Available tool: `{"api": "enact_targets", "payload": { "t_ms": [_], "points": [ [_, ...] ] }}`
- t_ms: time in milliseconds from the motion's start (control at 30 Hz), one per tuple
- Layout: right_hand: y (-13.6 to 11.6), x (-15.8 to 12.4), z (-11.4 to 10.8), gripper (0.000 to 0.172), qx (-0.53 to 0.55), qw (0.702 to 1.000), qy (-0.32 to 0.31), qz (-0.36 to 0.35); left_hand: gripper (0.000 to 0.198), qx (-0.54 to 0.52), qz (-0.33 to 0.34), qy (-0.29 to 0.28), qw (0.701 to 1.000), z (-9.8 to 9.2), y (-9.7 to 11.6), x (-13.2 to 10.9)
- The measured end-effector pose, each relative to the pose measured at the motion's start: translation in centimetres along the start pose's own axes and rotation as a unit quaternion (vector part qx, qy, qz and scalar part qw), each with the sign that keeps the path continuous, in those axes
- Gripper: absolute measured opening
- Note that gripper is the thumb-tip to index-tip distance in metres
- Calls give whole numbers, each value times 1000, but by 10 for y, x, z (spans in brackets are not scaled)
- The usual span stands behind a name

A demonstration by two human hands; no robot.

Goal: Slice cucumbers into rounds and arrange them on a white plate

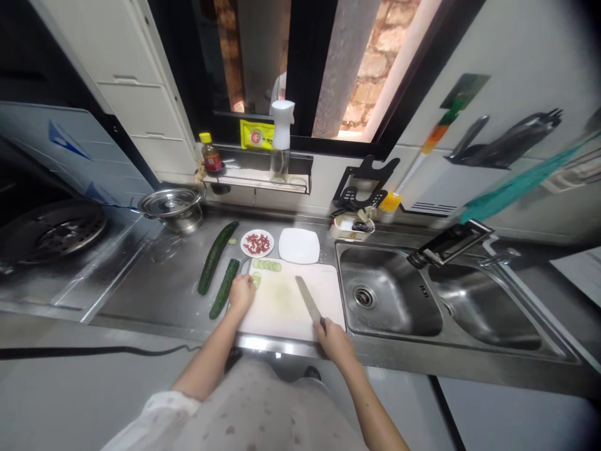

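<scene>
My right hand (335, 343) is wrapped round the dark handle of a kitchen knife (308, 297), whose blade points up and left over a white cutting board (295, 322). At the board's left side my left hand (241, 294) has its fingers bent together on a few cucumber slices (256, 279). Above it, a row of overlapping cucumber rounds (267, 265) lies along the board's upper left edge. Left of the board rest a cut length of cucumber (224, 289) and a longer whole cucumber (217, 258).
Behind the board stand a plate of chopped red pieces (257, 243) and a white plate (299, 245). A steel double sink (392, 313) adjoins on the right. A lidded steel pot (176, 210) and a stove (51, 232) are at left. Bottles stand on a wall shelf (253, 178).
</scene>
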State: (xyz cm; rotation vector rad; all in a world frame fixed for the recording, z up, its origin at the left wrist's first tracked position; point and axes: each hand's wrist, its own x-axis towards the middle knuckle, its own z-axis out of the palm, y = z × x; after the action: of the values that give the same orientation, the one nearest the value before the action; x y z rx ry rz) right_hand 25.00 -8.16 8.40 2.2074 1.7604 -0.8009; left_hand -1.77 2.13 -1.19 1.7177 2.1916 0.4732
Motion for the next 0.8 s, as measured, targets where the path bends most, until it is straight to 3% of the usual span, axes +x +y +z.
{"api": "enact_targets", "payload": {
  "t_ms": [267,433,667,800],
  "points": [
    [2,1,8,36,-12,1000,12,-3,31,-33,88,-33,995,13,39,18],
    [6,4,15,36,-16,999,29,-12,35,4,116,-75,990,14,64,33],
    [8,7,20,37,-21,999,31,-8,30,97,137,-95,981,15,73,38],
    [10,9,22,37,-18,999,33,-10,27,86,128,-93,984,15,74,39]
  ]
}}
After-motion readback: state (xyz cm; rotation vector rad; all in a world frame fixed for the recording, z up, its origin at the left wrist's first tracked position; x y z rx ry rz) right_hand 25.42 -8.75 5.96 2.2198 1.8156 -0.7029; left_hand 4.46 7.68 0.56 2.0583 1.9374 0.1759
